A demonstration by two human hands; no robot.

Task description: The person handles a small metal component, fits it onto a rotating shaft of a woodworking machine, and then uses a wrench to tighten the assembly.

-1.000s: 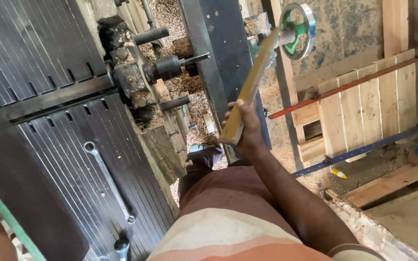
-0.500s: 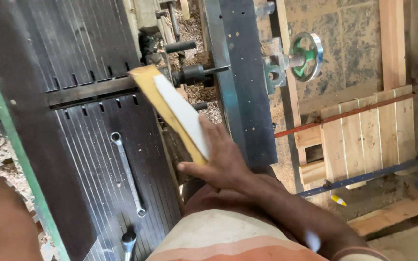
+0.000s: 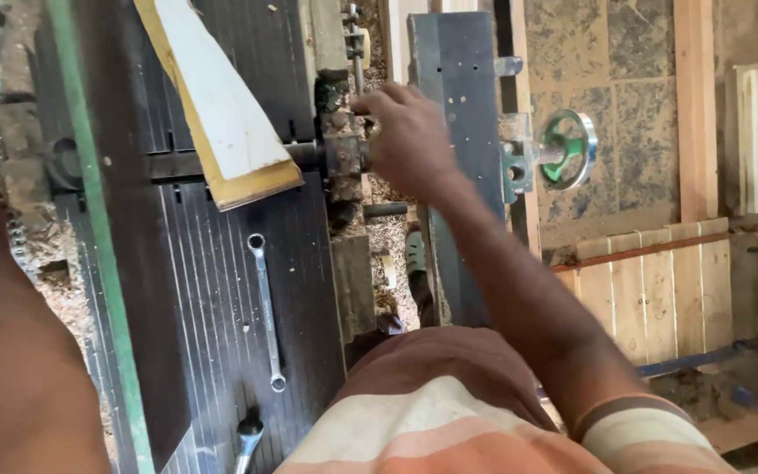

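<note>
The right hand (image 3: pixel 410 132) rests loosely curled on the machine's dusty shaft block (image 3: pixel 344 154), fingertips hidden; the left hand is out of frame. A board (image 3: pixel 221 105) lies at ten o'clock, a wrench (image 3: pixel 265 307) at seven, a green handwheel (image 3: pixel 568 149) at three.

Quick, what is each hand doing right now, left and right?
Left hand: not in view; only the bare arm shows at the left edge.
Right hand: fingers curled on the machine's metal knob; a firm grip cannot be told.
</note>
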